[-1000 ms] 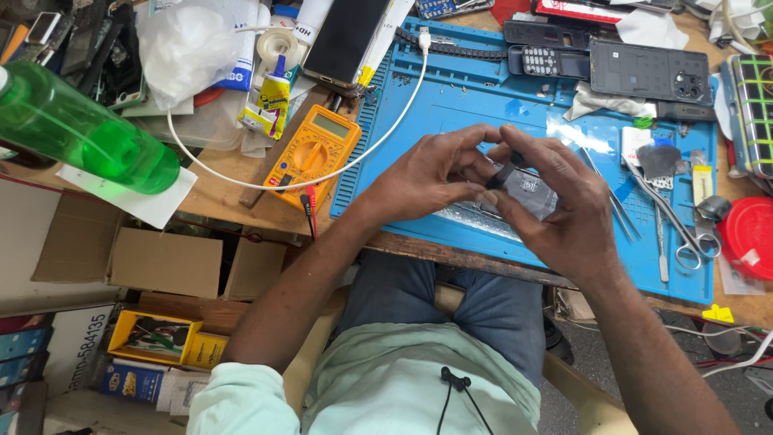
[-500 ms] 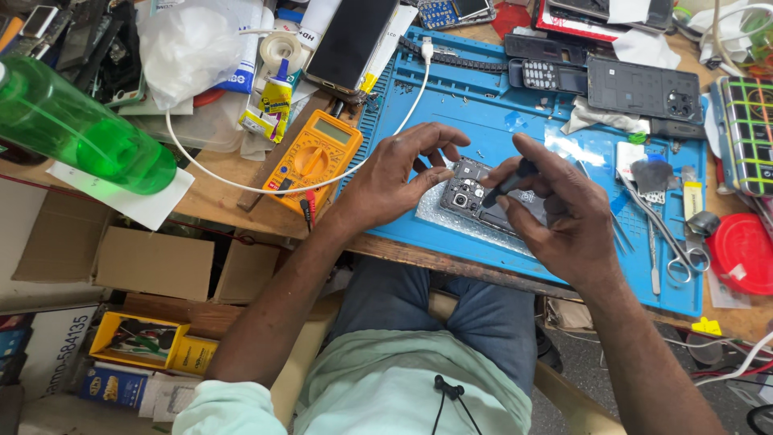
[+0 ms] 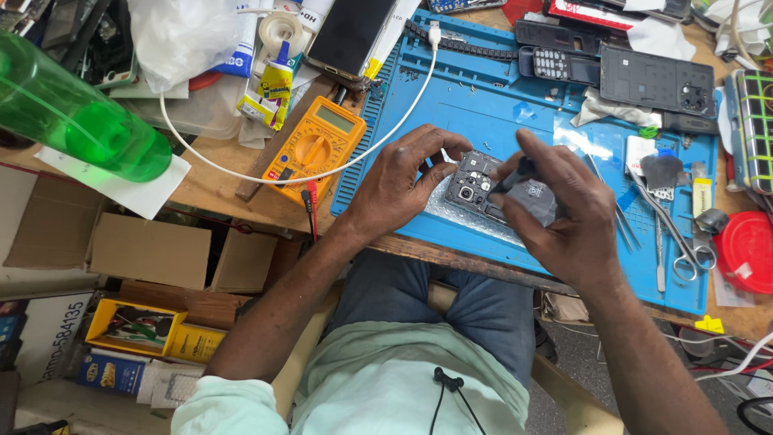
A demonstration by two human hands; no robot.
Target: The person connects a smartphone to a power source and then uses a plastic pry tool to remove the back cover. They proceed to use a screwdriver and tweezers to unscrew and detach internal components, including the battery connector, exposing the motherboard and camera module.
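Both hands have shifted little: left hand (image 3: 398, 181) pinches the opened phone (image 3: 475, 189) on the blue mat (image 3: 499, 105), right hand (image 3: 568, 213) grasps a dark tool above it; a slip could scratch exposed parts.

Opened phone (image 3: 483, 187) lowered from mid-air onto the blue mat (image 3: 515, 113), right hand (image 3: 568, 213) now covering its right half, left hand (image 3: 403, 181) steadying its left edge
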